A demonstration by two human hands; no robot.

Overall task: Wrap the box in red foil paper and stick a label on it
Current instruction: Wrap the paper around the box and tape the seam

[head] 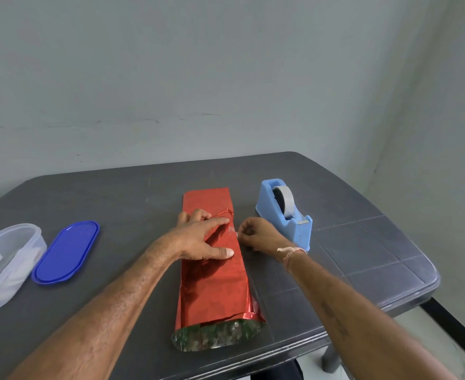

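A long box wrapped in red foil paper [217, 286] lies lengthwise in the middle of the dark grey table [362, 259]. The near end of the foil is open and shows its silvery-green inside. My left hand [204, 237] presses flat on top of the foil, fingers spread, holding the overlap down. My right hand [256, 234] pinches a short piece of clear tape [232, 229] against the right edge of the foil, just beside my left fingertips. The box itself is hidden under the foil.
A light blue tape dispenser [286, 212] with a roll stands right of the box, close behind my right hand. A blue oval lid [66, 252] and a clear plastic container [5, 263] with white contents sit at the left. The table's edge runs near at the right front.
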